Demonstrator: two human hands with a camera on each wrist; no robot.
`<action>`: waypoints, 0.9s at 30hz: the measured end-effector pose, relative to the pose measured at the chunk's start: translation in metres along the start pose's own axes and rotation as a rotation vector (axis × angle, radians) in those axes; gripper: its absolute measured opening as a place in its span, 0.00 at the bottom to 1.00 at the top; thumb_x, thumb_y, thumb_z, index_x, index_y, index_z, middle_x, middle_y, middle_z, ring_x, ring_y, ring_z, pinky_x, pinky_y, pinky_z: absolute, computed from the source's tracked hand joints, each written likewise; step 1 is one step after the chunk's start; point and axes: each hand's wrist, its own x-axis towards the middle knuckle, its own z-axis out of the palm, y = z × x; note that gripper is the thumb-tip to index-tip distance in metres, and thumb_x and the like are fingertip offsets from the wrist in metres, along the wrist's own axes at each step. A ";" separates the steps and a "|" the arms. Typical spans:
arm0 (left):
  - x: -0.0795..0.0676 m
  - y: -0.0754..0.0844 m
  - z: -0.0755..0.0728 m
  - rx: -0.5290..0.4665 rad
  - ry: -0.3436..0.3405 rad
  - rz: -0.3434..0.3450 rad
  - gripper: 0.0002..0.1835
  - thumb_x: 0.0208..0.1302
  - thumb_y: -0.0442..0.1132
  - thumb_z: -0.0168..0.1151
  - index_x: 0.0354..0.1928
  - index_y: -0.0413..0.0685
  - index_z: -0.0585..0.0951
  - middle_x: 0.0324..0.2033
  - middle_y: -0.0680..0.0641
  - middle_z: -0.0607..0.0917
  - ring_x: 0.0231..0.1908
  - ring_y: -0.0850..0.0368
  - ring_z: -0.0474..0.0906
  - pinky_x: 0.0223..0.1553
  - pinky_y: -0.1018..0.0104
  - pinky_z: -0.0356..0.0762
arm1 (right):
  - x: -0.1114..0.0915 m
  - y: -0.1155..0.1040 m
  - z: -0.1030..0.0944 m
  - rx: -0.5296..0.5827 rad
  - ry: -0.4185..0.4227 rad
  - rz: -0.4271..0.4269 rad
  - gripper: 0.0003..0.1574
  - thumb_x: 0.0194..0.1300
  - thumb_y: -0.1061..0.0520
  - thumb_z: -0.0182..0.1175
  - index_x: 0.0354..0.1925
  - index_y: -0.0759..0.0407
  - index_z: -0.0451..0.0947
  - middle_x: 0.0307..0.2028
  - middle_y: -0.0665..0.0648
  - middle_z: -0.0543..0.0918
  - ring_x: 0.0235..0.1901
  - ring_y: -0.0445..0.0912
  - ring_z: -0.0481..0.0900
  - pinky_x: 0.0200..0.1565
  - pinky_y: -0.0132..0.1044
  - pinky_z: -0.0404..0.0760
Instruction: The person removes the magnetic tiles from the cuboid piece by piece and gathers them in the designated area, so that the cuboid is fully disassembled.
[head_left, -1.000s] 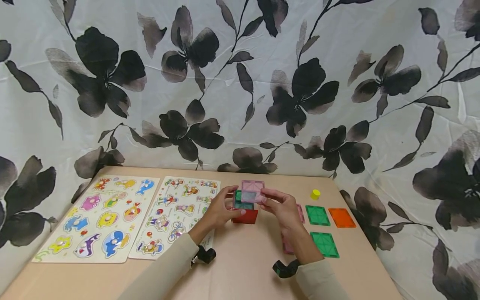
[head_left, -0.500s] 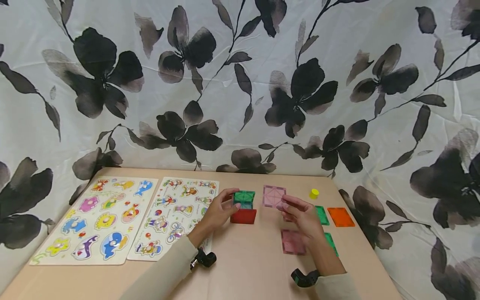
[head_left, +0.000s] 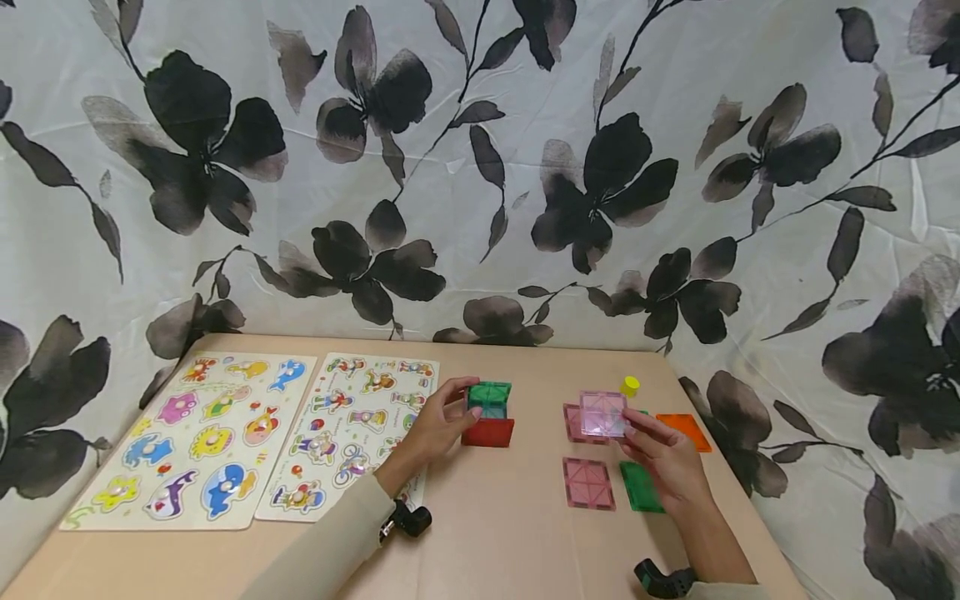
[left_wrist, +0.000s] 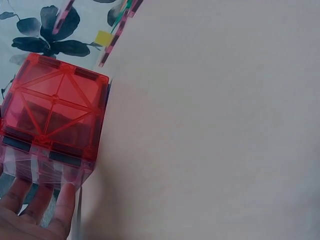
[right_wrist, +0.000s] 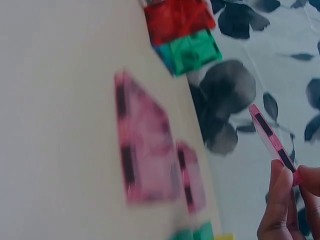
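Observation:
My left hand [head_left: 438, 429] grips the left side of a small box built of translucent magnetic tiles, with a red tile [head_left: 487, 433] in front and a green tile [head_left: 491, 390] at the top. In the left wrist view, the fingers [left_wrist: 62, 207] touch a pale pink side beside the red face [left_wrist: 55, 100]. Well to the right, my right hand [head_left: 671, 467] pinches a pink magnetic tile [head_left: 602, 414] by its edge. That tile is raised and partly covers another pink tile [head_left: 575, 427]; the right wrist view has the held tile [right_wrist: 274, 142] edge-on between thumb and fingers.
Nearer me lie a pink tile [head_left: 588, 483] and a green tile [head_left: 640, 487], the latter partly behind my right hand. An orange tile [head_left: 684, 432] and a yellow cylinder [head_left: 630, 386] are farther right. Two picture boards [head_left: 191, 442] cover the table's left side. A floral cloth hangs behind.
My right hand has carried the pink tile away from the box, rightward, over the loose tiles. My left hand stays at the box, whose green top is uncovered now.

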 end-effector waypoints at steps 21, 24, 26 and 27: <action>0.001 0.001 -0.001 0.001 -0.036 0.025 0.30 0.77 0.38 0.64 0.77 0.52 0.69 0.75 0.41 0.72 0.78 0.37 0.65 0.70 0.42 0.78 | -0.008 0.020 -0.126 -0.034 0.193 0.100 0.20 0.79 0.57 0.61 0.48 0.30 0.92 0.37 0.30 0.89 0.37 0.33 0.89 0.44 0.28 0.89; 0.002 0.000 0.000 -0.011 -0.040 0.029 0.30 0.77 0.37 0.64 0.77 0.51 0.69 0.74 0.40 0.72 0.78 0.37 0.65 0.70 0.42 0.79 | -0.010 0.022 -0.137 -0.025 0.239 0.140 0.23 0.79 0.59 0.60 0.44 0.29 0.92 0.36 0.30 0.89 0.36 0.34 0.88 0.44 0.29 0.90; 0.002 -0.001 0.000 -0.020 -0.042 0.029 0.30 0.77 0.37 0.64 0.77 0.51 0.70 0.74 0.39 0.72 0.78 0.37 0.65 0.70 0.43 0.79 | -0.011 0.024 -0.144 -0.033 0.258 0.156 0.24 0.79 0.59 0.60 0.41 0.27 0.92 0.35 0.30 0.88 0.36 0.34 0.87 0.43 0.29 0.90; 0.002 -0.001 0.000 -0.023 -0.041 0.031 0.30 0.77 0.36 0.64 0.77 0.50 0.70 0.74 0.39 0.72 0.78 0.37 0.65 0.70 0.43 0.79 | -0.011 0.025 -0.147 -0.032 0.268 0.166 0.24 0.79 0.59 0.60 0.39 0.27 0.92 0.34 0.30 0.87 0.36 0.34 0.87 0.43 0.29 0.90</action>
